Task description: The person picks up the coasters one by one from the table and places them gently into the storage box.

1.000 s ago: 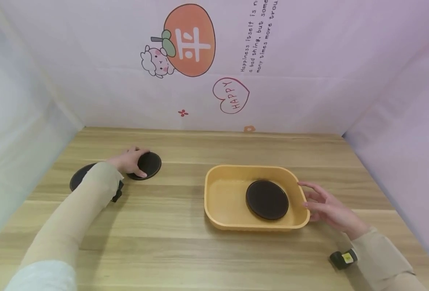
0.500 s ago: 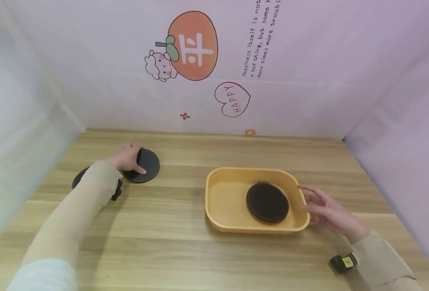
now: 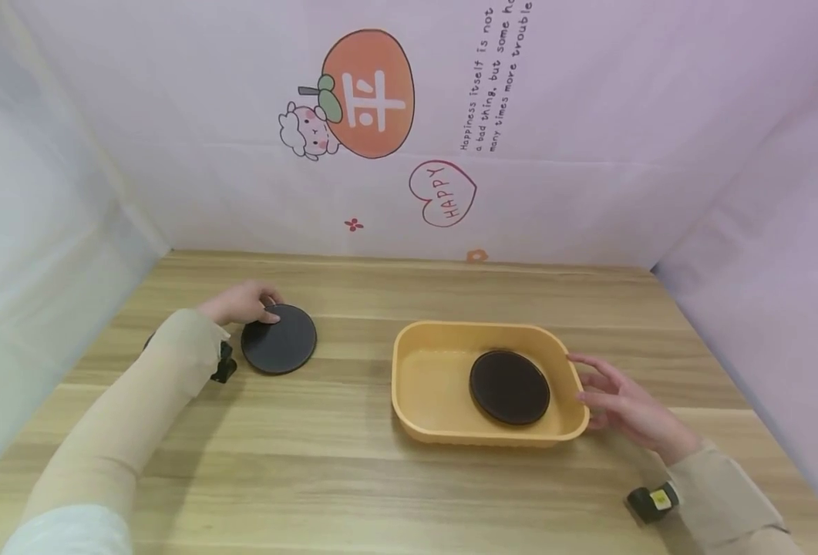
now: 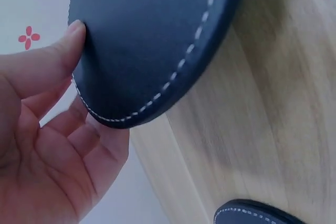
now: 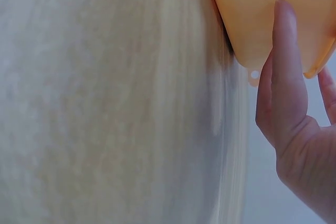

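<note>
My left hand [image 3: 245, 302] pinches a round black coaster [image 3: 280, 343] by its edge. In the left wrist view the thumb lies on the coaster's flat face [image 4: 152, 35], which has white stitching round its border, and the fingers are behind it. The coaster is tilted up off the table. My right hand [image 3: 634, 408] touches the right end of a yellow-orange plastic basket [image 3: 429, 385]. Its fingers are nearly straight; in the right wrist view one lies along the basket's outer wall [image 5: 252, 19]. A dark coaster [image 3: 509, 385] rests inside the basket, toward the right.
Another black coaster [image 4: 252, 214] lies on the wooden table [image 3: 325, 478], mostly hidden by my left forearm in the head view. A printed white cloth [image 3: 554, 193] hangs behind the table, and pale cloth walls stand at both sides.
The left hand's coaster has come slightly toward me and turned its face more to the head camera, and the thumb now sits at its far edge. The right hand and basket stay put.
</note>
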`<state>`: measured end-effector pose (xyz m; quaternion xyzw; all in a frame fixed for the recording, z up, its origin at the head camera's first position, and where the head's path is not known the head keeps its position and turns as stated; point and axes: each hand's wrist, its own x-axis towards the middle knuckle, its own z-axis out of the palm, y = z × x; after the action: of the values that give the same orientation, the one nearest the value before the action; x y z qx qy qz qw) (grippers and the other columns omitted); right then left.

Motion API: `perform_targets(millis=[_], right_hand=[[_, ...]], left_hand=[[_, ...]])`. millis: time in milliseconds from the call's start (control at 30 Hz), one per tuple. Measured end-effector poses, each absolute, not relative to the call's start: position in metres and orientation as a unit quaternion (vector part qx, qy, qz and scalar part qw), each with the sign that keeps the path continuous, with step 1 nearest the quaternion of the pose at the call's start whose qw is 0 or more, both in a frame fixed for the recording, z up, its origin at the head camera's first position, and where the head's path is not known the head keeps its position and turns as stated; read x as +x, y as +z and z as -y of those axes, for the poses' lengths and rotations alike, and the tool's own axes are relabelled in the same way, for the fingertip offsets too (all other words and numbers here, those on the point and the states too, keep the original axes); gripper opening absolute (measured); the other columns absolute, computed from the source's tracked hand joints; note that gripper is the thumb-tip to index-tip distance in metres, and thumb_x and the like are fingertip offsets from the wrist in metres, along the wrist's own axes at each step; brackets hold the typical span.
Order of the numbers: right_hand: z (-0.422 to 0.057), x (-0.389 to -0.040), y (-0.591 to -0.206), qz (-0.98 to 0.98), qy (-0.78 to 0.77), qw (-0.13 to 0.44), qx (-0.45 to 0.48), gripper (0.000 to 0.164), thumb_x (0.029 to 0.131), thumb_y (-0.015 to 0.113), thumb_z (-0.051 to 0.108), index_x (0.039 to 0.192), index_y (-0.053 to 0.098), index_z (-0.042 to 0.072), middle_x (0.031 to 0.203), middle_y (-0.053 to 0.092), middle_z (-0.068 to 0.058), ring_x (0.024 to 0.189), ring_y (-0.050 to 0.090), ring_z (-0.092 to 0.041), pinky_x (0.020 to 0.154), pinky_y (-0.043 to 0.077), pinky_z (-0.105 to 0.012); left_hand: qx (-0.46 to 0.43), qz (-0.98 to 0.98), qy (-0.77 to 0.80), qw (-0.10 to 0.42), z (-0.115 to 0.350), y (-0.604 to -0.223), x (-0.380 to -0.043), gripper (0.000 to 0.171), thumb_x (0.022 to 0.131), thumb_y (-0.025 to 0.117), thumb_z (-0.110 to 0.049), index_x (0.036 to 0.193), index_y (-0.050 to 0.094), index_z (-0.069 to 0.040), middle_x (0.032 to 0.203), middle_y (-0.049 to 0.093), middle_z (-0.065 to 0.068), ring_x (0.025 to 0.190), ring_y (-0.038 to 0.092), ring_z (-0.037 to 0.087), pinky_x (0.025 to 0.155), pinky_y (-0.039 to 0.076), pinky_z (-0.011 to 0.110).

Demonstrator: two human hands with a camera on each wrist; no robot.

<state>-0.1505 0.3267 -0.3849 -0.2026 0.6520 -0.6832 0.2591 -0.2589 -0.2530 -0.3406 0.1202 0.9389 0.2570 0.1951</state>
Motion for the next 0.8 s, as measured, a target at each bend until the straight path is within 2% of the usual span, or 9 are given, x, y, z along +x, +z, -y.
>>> perform_targets(millis=[167,400,667,800], right_hand=[[-0.325,-0.153,-0.384,-0.654,-0.683,0.249,-0.209,0.053,0.097,0.040,-0.005,0.138,0.036,0.028,0.124,0.056,0.005,0.104,0.063,-0.018,0.079,0.057,-0.041],[-0.327,-0.150,-0.386,-0.653,-0.683,0.250,-0.210,0.053,0.097,0.038,-0.006,0.140,0.035,0.026,0.125,0.056,0.006,0.104,0.063,-0.018,0.079,0.057,-0.042],[-0.325,-0.150,-0.388,-0.651,-0.688,0.249,-0.203,0.053,0.098,0.039,-0.004,0.139,0.036,0.028,0.125,0.055,0.006,0.104,0.062,-0.018,0.080,0.057,-0.040],[-0.324,-0.150,-0.389,-0.656,-0.685,0.246,-0.200,0.053,0.098,0.039,-0.004,0.139,0.035,0.028,0.124,0.055,0.006,0.104,0.062,-0.018,0.080,0.056,-0.040]], left_hand=[[0.132,-0.931,0.267,0.210,0.251,-0.334,-0.254,0.032,0.094,0.057,-0.013,0.119,0.056,0.007,0.123,0.053,0.031,0.113,0.050,0.044,0.085,0.051,0.044],[0.111,-0.906,0.324,0.249,0.255,-0.336,-0.248,0.027,0.096,0.053,-0.011,0.117,0.053,0.007,0.112,0.057,0.019,0.092,0.055,0.021,0.072,0.051,0.028],[0.103,-0.877,0.389,0.261,0.264,-0.340,-0.239,0.039,0.099,0.048,-0.016,0.127,0.044,0.010,0.122,0.054,0.023,0.100,0.059,0.019,0.083,0.053,0.035],[0.093,-0.849,0.443,0.273,0.265,-0.342,-0.234,0.040,0.099,0.047,-0.015,0.129,0.040,0.011,0.114,0.059,0.014,0.094,0.063,0.013,0.086,0.053,0.036]])
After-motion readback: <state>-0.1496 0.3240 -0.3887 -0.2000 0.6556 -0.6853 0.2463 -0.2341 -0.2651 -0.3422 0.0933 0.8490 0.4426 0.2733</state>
